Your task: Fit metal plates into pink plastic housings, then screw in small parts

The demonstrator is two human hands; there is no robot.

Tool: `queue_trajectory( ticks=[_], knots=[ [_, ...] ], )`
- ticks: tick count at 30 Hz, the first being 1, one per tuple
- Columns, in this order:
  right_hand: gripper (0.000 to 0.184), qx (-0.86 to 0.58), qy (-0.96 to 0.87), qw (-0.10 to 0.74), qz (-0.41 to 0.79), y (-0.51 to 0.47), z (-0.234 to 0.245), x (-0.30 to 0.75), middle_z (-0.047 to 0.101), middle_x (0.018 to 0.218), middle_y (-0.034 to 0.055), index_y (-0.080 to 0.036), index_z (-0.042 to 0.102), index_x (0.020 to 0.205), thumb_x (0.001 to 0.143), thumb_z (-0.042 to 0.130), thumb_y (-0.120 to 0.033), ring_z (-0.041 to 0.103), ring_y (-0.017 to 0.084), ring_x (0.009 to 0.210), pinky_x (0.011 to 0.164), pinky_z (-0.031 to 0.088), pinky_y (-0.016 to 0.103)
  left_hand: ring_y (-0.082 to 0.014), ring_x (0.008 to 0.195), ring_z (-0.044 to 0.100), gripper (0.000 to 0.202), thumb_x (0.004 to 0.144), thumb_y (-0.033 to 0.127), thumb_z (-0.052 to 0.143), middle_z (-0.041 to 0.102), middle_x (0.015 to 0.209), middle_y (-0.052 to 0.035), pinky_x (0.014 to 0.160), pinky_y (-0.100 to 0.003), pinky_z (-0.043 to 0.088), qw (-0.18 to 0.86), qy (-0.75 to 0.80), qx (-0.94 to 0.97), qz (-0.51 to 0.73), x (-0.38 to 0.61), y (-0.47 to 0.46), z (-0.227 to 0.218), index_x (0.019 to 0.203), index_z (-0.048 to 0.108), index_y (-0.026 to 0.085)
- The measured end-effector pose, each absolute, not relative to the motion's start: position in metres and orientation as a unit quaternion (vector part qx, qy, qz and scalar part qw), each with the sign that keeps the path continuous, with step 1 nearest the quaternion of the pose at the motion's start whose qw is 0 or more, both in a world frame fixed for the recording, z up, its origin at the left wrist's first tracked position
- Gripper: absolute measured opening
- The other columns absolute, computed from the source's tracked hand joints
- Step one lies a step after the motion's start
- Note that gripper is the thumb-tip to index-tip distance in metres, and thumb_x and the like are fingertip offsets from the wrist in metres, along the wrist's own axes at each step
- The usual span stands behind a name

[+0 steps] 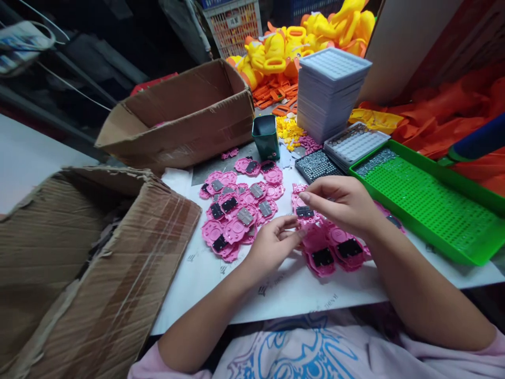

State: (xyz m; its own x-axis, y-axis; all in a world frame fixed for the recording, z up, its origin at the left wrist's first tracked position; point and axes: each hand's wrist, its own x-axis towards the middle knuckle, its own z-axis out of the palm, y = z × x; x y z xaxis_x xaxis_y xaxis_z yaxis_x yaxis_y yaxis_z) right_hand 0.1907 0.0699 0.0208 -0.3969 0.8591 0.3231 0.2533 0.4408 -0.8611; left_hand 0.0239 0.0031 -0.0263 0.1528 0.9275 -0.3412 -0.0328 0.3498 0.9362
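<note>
Pink plastic casings [235, 215] with black or grey rectangular panels lie in a loose pile on the white table, left of my hands. My left hand [275, 241] has its fingers curled and closed at the edge of one upright pink casing [304, 210]. Over that casing's right side is my right hand [342, 204], thumb and fingers pinched together. Whatever the pinch may hold is too small to make out. More pink casings with black panels [322, 257] lie just below both hands, partly covered by them.
A green tray [430, 205] and a black tray of small metal parts [317, 164] lie to the right. Behind are stacked white trays [329, 95], a dark green cup [265, 138] and yellow plastic pieces [290, 131]. Cardboard boxes [185, 131] stand at the left.
</note>
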Motion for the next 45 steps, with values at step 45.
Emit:
queue_trajectory(
  ticks=[45],
  knots=[
    [0.029, -0.637, -0.766, -0.036, 0.08, 0.258, 0.005, 0.154, 0.069, 0.101, 0.0155, -0.014, 0.073, 0.095, 0.067, 0.067, -0.022, 0.064, 0.028, 0.095, 0.077, 0.048, 0.033, -0.0155, 0.067, 0.049, 0.053, 0.06, 0.053, 0.074, 0.052, 0.076, 0.0023, 0.061, -0.026, 0.034, 0.308, 0.705, 0.572, 0.285, -0.05, 0.019, 0.024, 0.093, 0.049, 0.021]
  ],
)
